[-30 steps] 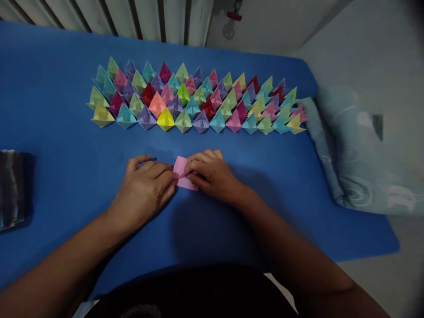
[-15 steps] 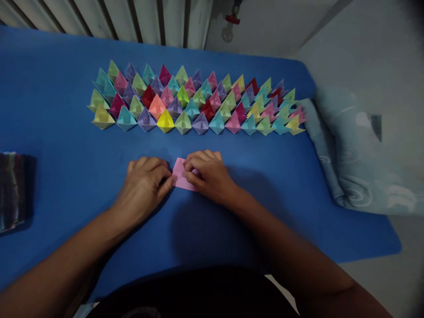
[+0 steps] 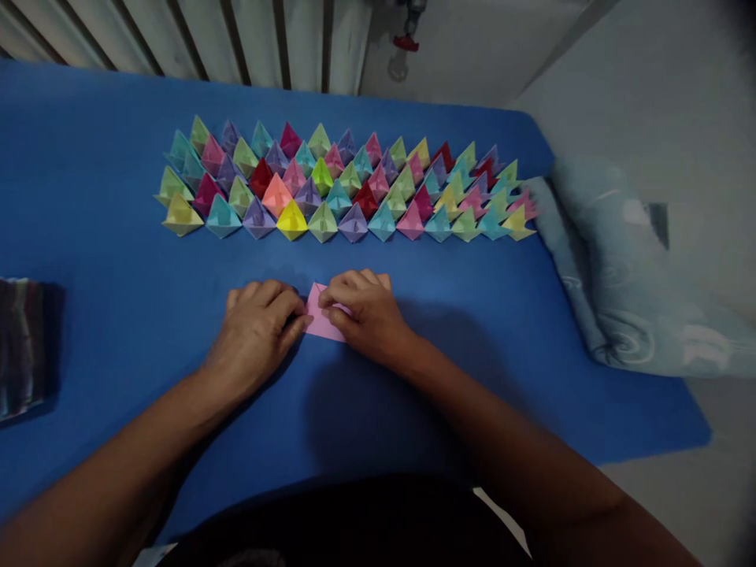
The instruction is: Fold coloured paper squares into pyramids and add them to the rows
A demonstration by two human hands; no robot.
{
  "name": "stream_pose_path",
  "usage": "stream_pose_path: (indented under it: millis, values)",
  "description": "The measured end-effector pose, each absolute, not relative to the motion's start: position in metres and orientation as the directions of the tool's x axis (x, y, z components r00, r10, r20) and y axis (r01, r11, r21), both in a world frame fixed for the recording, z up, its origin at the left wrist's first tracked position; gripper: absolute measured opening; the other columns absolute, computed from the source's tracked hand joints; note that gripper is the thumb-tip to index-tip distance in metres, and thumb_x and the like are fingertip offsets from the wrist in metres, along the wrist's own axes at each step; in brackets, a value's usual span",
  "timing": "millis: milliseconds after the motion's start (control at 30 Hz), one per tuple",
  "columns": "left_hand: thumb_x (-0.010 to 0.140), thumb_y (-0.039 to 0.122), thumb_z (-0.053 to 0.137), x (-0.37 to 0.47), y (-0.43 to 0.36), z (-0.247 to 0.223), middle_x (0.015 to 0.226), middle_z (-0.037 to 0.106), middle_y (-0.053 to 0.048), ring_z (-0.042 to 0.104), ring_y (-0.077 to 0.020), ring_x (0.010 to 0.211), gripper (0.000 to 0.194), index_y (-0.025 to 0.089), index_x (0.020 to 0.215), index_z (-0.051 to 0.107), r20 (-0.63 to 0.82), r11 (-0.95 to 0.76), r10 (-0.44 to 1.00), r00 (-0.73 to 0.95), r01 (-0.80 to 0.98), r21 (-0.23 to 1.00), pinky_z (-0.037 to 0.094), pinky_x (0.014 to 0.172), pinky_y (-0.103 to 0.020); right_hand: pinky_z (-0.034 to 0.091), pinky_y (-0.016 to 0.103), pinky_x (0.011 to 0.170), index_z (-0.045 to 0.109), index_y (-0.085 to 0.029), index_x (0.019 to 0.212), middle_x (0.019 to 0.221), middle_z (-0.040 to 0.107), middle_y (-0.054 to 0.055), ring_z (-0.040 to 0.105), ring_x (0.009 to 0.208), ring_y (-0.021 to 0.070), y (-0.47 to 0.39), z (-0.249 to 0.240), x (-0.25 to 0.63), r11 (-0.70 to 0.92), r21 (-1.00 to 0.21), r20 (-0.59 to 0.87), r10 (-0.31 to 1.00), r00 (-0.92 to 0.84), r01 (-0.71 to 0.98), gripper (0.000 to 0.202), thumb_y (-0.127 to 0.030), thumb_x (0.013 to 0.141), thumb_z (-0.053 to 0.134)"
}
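Note:
A small folded piece of pink paper [image 3: 322, 325] lies on the blue surface between my hands. My left hand [image 3: 260, 321] pinches its left edge between thumb and curled fingers. From the right, my right hand [image 3: 365, 311] rests over the paper with thumb and forefinger pressed together on its upper part, and it covers the paper's right side. Beyond my hands stand rows of folded paper boats [image 3: 323, 223] in many colours, packed close together.
A rolled grey-blue blanket [image 3: 614, 276] lies along the right end of the blue surface [image 3: 177, 315]. At the left edge sits a dark striped folded cloth [image 3: 20, 346]. Behind the far edge are a white radiator [image 3: 260, 43] and a red valve handle [image 3: 405, 43].
My right hand's fingertips have slid slightly left along the pink paper, showing a slanted fold near its top. My left hand keeps its place. The view has shifted a little.

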State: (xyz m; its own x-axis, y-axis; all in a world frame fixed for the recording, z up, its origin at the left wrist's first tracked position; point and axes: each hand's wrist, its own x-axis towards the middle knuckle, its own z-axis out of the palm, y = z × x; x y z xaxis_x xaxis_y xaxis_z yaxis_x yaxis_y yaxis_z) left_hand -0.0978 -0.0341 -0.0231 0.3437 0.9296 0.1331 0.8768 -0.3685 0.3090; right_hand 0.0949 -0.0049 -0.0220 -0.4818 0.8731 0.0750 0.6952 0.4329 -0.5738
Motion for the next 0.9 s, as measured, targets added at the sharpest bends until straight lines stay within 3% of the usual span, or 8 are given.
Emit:
stream_pose_path:
  millis: [300, 533, 667, 767, 900]
  values:
    - [0.097, 0.029, 0.050, -0.106, -0.031, -0.026, 0.093, 0.066, -0.005, 0.054, -0.0218, 0.081, 0.027, 0.034, 0.108, 0.074, 0.178, -0.510, 0.859, 0.480, 0.834, 0.209, 0.035, 0.071, -0.036, 0.027, 0.037, 0.082, 0.071, -0.031, 0.118, 0.105, 0.067, 0.005, 0.050, 0.095, 0.0208, -0.005, -0.023, 0.093, 0.419, -0.469, 0.042, 0.890, -0.455, 0.777, 0.030, -0.024, 0.096, 0.052]
    - [0.094, 0.015, 0.038, -0.108, -0.043, -0.016, 0.116, 0.067, -0.009, 0.057, -0.0293, 0.096, 0.046, 0.034, 0.125, 0.067, 0.042, -0.559, 0.829, 0.557, 0.824, 0.097, 0.039, 0.080, -0.044, 0.026, 0.038, 0.080, 0.070, -0.033, 0.121, 0.101, 0.063, 0.006, 0.047, 0.092, 0.0211, -0.003, -0.029, 0.092, 0.451, -0.354, 0.091, 0.889, -0.449, 0.820, 0.030, -0.029, 0.099, 0.050]
    - [0.094, 0.021, 0.045, -0.106, -0.046, -0.014, 0.116, 0.067, -0.012, 0.058, -0.0313, 0.095, 0.040, 0.032, 0.125, 0.068, 0.055, -0.570, 0.821, 0.568, 0.817, 0.080, 0.041, 0.079, -0.046, 0.027, 0.038, 0.080, 0.069, -0.031, 0.124, 0.099, 0.062, 0.007, 0.047, 0.091, 0.0220, -0.001, -0.030, 0.093, 0.492, -0.338, 0.118, 0.868, -0.482, 0.803, 0.032, -0.033, 0.100, 0.048]
    - [0.097, 0.031, 0.047, -0.101, -0.039, -0.016, 0.114, 0.068, -0.012, 0.058, -0.0299, 0.094, 0.032, 0.029, 0.116, 0.073, 0.117, -0.563, 0.826, 0.552, 0.816, 0.130, 0.043, 0.078, -0.044, 0.032, 0.038, 0.082, 0.071, -0.030, 0.120, 0.099, 0.064, 0.006, 0.050, 0.092, 0.0217, 0.003, -0.032, 0.095, 0.478, -0.427, 0.139, 0.874, -0.466, 0.768, 0.029, -0.033, 0.097, 0.052]
    - [0.094, 0.027, 0.050, -0.089, -0.013, -0.012, 0.123, 0.066, -0.012, 0.057, -0.0296, 0.109, 0.027, 0.022, 0.094, 0.076, 0.140, -0.580, 0.814, 0.564, 0.774, 0.252, 0.044, 0.086, -0.043, 0.042, 0.032, 0.084, 0.070, -0.023, 0.116, 0.099, 0.064, 0.004, 0.057, 0.090, 0.0163, 0.012, -0.038, 0.102, 0.345, -0.754, 0.233, 0.936, -0.262, 0.559, 0.029, -0.026, 0.094, 0.051]
